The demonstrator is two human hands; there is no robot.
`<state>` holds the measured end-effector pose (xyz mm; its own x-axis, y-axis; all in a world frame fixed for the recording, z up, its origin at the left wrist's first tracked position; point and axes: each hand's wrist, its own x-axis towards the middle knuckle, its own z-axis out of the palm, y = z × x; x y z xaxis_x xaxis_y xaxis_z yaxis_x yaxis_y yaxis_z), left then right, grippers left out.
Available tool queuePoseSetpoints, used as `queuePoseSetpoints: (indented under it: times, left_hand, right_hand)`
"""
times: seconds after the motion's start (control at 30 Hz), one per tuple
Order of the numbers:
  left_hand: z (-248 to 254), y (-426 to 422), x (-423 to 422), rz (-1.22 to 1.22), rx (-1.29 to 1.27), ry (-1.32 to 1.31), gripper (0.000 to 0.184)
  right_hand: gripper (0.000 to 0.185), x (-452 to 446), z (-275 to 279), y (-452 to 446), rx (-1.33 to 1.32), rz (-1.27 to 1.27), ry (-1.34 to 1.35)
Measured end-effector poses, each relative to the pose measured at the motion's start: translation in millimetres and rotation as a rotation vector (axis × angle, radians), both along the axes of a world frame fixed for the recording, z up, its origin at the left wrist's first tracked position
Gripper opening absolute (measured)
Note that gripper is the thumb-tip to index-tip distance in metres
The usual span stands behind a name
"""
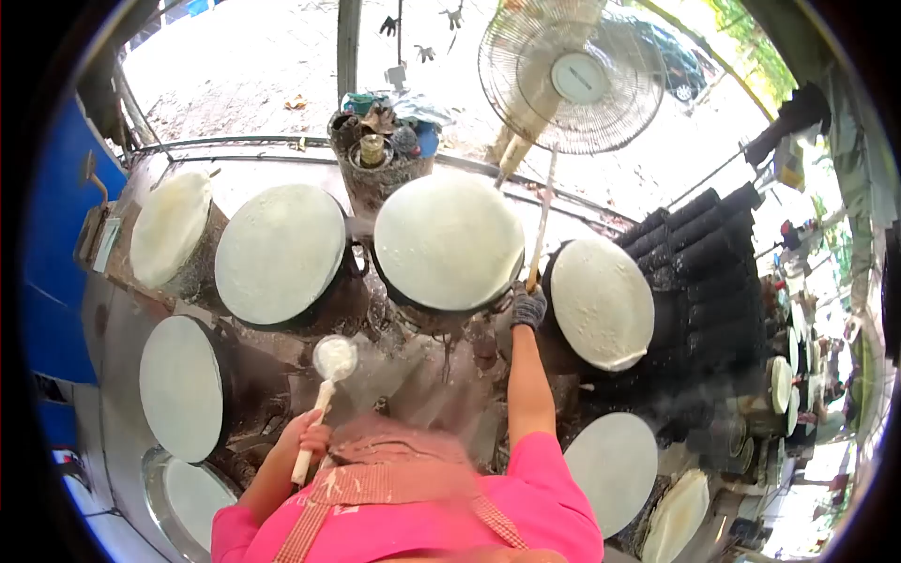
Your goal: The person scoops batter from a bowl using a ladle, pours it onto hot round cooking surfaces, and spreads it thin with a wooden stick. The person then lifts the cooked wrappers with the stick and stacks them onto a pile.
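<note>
My left hand (pixel 308 438), bare, is closed round the pale handle of a ladle (pixel 335 358) whose bowl is coated with white batter. On my right hand (pixel 528 310) is a dark grey glove; its fingers are wrapped round the lower end of a long wooden stick (pixel 543 220), which points away from me. That hand sits between two round pans, one with a wide white sheet (pixel 449 239) and the other with a bubbly white sheet (pixel 601 302) whose near edge is slightly folded. The ladle hangs over the brown ground, below another white round (pixel 282 253).
More white rounds stand at left (pixel 183 388) and lower right (pixel 612 472). A metal basin (pixel 160 479) is at lower left. Beyond the pans are a cluttered bucket (pixel 375 178) and a large fan (pixel 577 77). Dark ridged stacks (pixel 704 272) rise at right.
</note>
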<state>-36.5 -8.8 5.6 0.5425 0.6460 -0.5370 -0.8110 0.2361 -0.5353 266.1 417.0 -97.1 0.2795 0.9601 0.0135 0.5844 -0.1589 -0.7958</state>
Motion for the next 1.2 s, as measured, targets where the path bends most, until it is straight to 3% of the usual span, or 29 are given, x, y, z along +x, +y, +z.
queuePoseSetpoints:
  times: [0.17, 0.3, 0.33, 0.37, 0.43, 0.63, 0.67, 0.73, 0.83, 0.93, 0.97, 1.03, 1.07, 1.1, 1.2]
  left_hand:
    - [3, -29, -4, 0.183, -0.089, -0.005, 0.023]
    - [8, -35, 22, 0.346, -0.083, 0.061, 0.019]
    - [3, -40, 29, 0.389, -0.099, 0.043, 0.018]
    - [2, -42, 36, 0.412, -0.105, 0.057, 0.018]
    - [2, -41, 48, 0.448, -0.124, 0.079, 0.018]
    - [10, -55, 65, 0.54, -0.075, -0.01, 0.022]
    - [12, -59, 64, 0.539, -0.059, -0.027, 0.023]
    - [4, -70, 59, 0.55, -0.028, 0.006, 0.023]
    - [6, -88, 40, 0.543, 0.003, 0.028, 0.023]
    - [4, -118, 14, 0.491, -0.003, 0.031, 0.019]
    - [2, -127, 6, 0.472, -0.004, 0.029, 0.018]
    - [7, -143, -13, 0.454, -0.008, 0.07, 0.017]
    - [8, -153, -18, 0.448, -0.016, 0.086, 0.019]
    - [5, -164, -25, 0.445, -0.007, 0.068, 0.016]
    - [-4, -195, -43, 0.448, 0.001, 0.029, 0.017]
  right_hand:
    - [0.049, -39, 3, 33, -0.106, -0.037, -0.054]
    - [0.035, -40, -14, 55, -0.158, 0.069, -0.263]
    - [0.034, -36, -17, 59, -0.132, 0.116, -0.194]
    - [0.035, -46, 20, 43, -0.195, 0.113, -0.159]
    - [0.034, -43, -1, 50, 0.084, 0.13, -0.273]
    - [0.03, -94, 85, -9, 0.173, 0.111, -0.338]
    - [0.03, -102, 82, -10, 0.361, 0.084, -0.504]
    - [0.032, -117, 71, -8, 0.712, -0.328, -1.393]
    - [0.038, -149, 123, -32, 0.957, -0.622, -1.86]
    - [0.039, -180, 149, -47, 1.016, -0.828, -2.104]
    - [0.038, -196, 144, -37, 1.058, -0.656, -1.834]
    - [0.031, -223, 163, -33, 0.838, -0.216, -1.254]
    - [0.03, -236, 173, -31, 0.735, -0.115, -0.951]
    - [0.029, -249, 207, -46, 0.539, 0.002, -0.784]
    - [0.026, -275, 262, -61, 0.494, 0.113, -0.722]
